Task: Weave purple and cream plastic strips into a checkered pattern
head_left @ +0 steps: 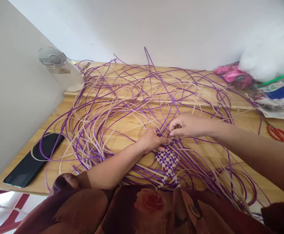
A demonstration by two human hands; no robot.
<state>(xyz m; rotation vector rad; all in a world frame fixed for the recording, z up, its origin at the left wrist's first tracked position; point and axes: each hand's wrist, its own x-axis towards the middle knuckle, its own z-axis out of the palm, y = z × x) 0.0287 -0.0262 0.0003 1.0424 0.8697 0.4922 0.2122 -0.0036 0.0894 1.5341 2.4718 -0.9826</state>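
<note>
A small woven piece (168, 160) in a purple and cream check lies on the wooden table near its front edge, close to my body. Long loose purple and cream strands (93, 126) spread from it to both sides and to the back. My left hand (153, 140) rests at the top edge of the weave, its fingers closed on the strands there. Just to the right, my right hand (181, 126) has thumb and fingers pinched together on a strand at the same edge. The fingertips of both hands almost meet.
A dark phone (33, 162) lies at the left under some strands. A clear bottle with a grey lid (70, 74) stands at the back left. Red-handled scissors (278, 133), pink packets (232, 74) and a white bag (266, 58) are at the right.
</note>
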